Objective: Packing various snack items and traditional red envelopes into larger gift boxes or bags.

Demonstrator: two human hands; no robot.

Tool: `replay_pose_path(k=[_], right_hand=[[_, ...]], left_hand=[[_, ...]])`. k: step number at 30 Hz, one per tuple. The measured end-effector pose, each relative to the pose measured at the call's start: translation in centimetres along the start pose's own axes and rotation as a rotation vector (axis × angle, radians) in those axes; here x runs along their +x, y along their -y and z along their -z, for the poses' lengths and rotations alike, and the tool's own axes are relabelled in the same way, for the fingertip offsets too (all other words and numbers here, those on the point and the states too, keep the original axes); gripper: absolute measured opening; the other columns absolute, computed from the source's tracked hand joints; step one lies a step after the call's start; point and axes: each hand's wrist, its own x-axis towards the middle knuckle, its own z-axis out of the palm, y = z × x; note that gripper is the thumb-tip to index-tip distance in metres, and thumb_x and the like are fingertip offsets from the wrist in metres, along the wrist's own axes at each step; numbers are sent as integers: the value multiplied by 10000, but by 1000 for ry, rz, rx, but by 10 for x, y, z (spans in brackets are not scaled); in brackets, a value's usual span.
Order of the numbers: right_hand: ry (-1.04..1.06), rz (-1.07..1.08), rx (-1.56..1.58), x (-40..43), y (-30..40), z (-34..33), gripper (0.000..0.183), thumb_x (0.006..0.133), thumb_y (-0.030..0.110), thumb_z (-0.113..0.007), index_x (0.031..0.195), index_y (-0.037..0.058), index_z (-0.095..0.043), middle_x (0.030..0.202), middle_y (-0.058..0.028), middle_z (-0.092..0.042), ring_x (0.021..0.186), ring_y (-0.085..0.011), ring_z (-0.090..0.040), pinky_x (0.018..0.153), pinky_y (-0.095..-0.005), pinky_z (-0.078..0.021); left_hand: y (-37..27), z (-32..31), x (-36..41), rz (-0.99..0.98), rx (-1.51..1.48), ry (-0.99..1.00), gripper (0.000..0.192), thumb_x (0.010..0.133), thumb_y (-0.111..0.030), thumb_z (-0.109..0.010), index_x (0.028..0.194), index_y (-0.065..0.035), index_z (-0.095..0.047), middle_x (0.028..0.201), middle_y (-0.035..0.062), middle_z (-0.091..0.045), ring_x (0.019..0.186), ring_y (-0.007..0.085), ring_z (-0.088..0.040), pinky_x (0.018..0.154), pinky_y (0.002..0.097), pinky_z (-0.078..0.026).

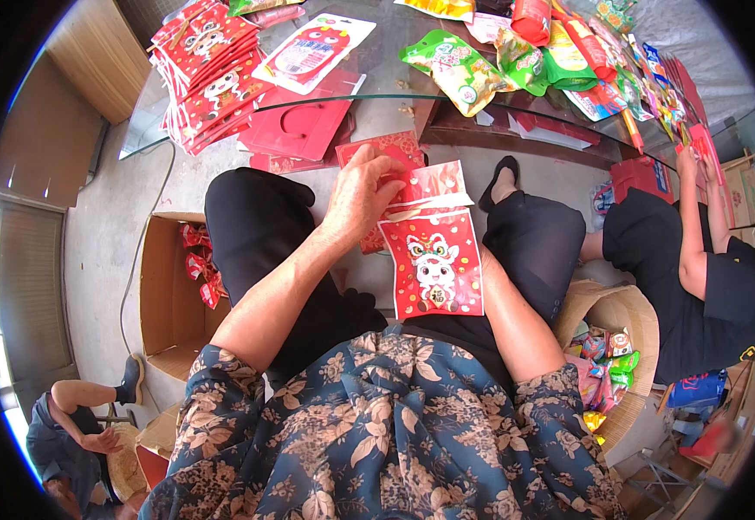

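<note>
A red printed drawstring gift bag (439,270) with a cartoon lion-dance figure lies flat above my lap. My left hand (372,188) is at its upper left edge, thumb and fingers bent near the pale drawstring; whether they pinch it is unclear. My right hand is hidden behind the bag, with only the forearm (514,312) showing. Just beyond my left hand is a red patterned card box (393,146). A stack of similar red bags (211,78) lies at the glass table's left, beside a white and red snack packet (314,52).
Snack packets (458,71) crowd the right of the glass table (377,97). A cardboard box (169,279) with red wrapped items stands at left, another box (637,318) with snacks at right. A co-worker (695,260) sits at right, another person (78,435) at lower left.
</note>
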Motion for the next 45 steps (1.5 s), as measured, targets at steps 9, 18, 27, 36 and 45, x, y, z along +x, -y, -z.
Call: replay_pose_path(k=[9, 18, 27, 36, 45], right_hand=[[-8, -8, 14, 2, -5, 2, 546, 956, 377, -485, 1362, 19, -412, 1307, -168, -525, 1200, -261, -523, 1006, -420, -447], [-11, -1, 25, 2, -7, 5, 541, 954, 377, -494, 1354, 20, -427, 1292, -163, -541, 1191, -253, -532, 1004, -419, -448], [-267, 277, -390, -10, 20, -7, 667, 915, 547, -506, 1314, 13, -470, 1231, -107, -587, 1148, -182, -545, 996, -342, -407], [-530, 327, -1069, -13, 33, -21, 235, 873, 199, -669, 1012, 13, -634, 920, -31, -658, 818, -67, -582, 725, -218, -465], [-810, 508, -1292, -26, 51, -19, 191, 842, 158, -623, 950, 2, -642, 808, -59, -657, 721, -106, -609, 686, -255, -495]], left_hand=[[2, -2, -1, -58, 4, -16, 121, 763, -24, -681, 881, -38, -654, 847, 110, -553, 782, 289, -604, 675, 367, -484], [-5, 1, -4, -153, -122, 15, 83, 818, 5, -634, 862, -22, -569, 794, 81, -581, 646, 128, -584, 578, 292, -459], [-11, 6, -2, -327, -63, 58, 150, 801, 21, -631, 936, -26, -588, 900, 129, -554, 870, 326, -604, 740, 370, -498], [-1, -2, -4, -526, 170, 226, 179, 745, -39, -655, 895, -47, -558, 821, 112, -569, 829, 319, -600, 707, 414, -483], [-6, 4, -12, -622, 308, 247, 122, 745, -57, -597, 860, -42, -560, 870, 109, -532, 904, 290, -564, 793, 387, -461]])
